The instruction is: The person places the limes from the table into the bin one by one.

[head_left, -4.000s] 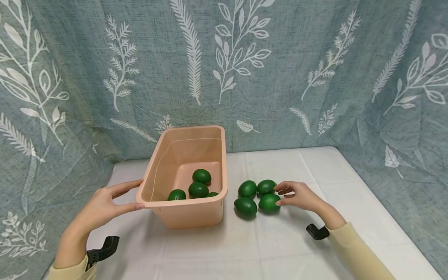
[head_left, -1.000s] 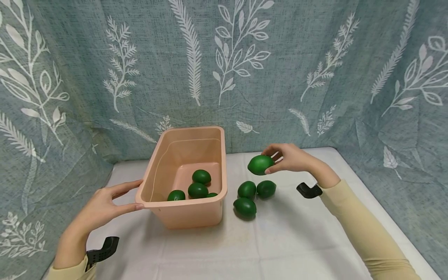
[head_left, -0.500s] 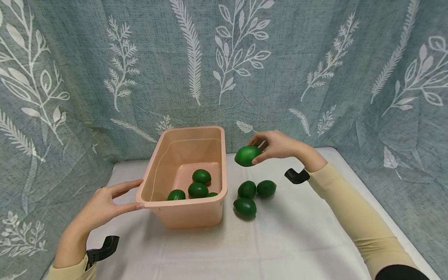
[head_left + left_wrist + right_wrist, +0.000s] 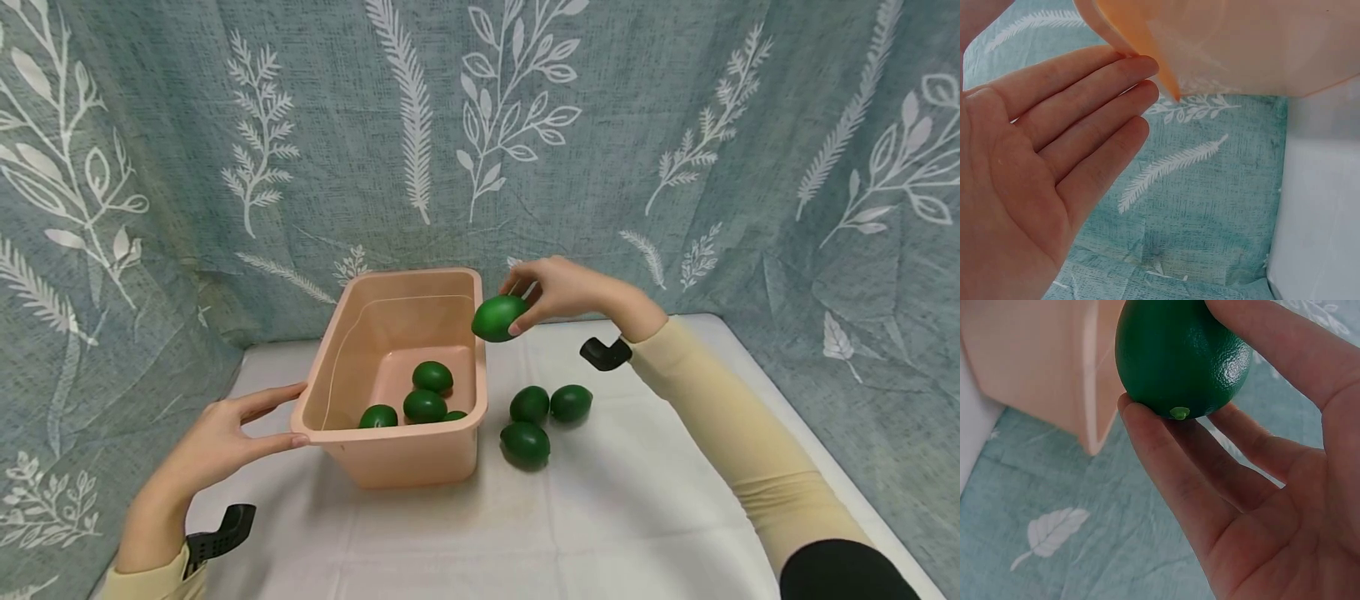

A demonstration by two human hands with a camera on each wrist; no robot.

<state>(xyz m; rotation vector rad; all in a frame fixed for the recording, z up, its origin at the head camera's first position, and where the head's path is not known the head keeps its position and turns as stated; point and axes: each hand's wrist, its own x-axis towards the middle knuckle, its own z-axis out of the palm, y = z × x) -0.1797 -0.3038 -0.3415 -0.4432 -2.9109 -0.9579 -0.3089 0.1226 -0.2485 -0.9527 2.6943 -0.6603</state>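
In the head view my right hand (image 4: 558,292) pinches a glossy green lime (image 4: 497,318) between thumb and fingertips, raised at the right rim of a peach plastic bin (image 4: 405,458). In the right wrist view the held lime (image 4: 1179,356) shows its small pale stem end, with the bin wall beside it. My left hand (image 4: 217,442) touches the bin's left rim near its front corner. Its fingers (image 4: 1094,106) lie straight against the bin's side in the left wrist view. Several limes (image 4: 425,407) lie inside the bin, one partly hidden behind the front wall.
Three more limes (image 4: 527,444) sit close together on the white tablecloth (image 4: 600,517), to the right of the bin. A blue-green curtain (image 4: 600,167) with white leaf prints surrounds the table at the back and sides. Each wrist wears a black camera mount (image 4: 606,354).
My right hand has picked up one lime from the group on the table, lifted it and carried it left to the bin's right rim. The left hand and bin have stayed in place.
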